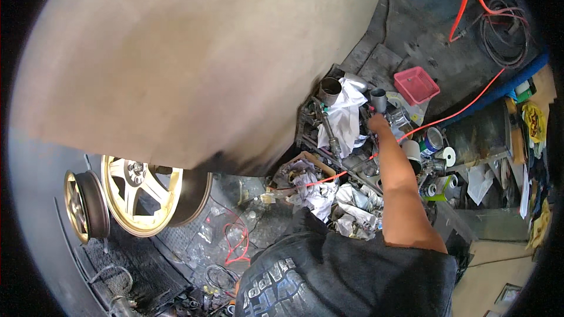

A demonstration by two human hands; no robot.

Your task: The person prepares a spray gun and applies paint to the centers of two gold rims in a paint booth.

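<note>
My right arm reaches forward over a cluttered bench. My right hand (378, 122) is closed at its far end, beside a small grey cup (379, 100) with an open top. Whatever the fingers hold is too small and covered to make out. Crumpled white paper (343, 118) lies left of the hand, near a dark open can (330, 90). To the right stand a clear plastic cup (400, 118) and a pale cylindrical container (412, 154). An orange hose (449, 118) runs across the bench by my forearm. My left hand does not show.
A pink plastic basket (416, 85) sits beyond the bench items. Paint cans (433, 139) and a white paper roll (448, 155) stand at right. Crumpled paper (314, 191) fills a box nearer me. Gold wheels (141, 194) hang at left beside a large beige panel (176, 70).
</note>
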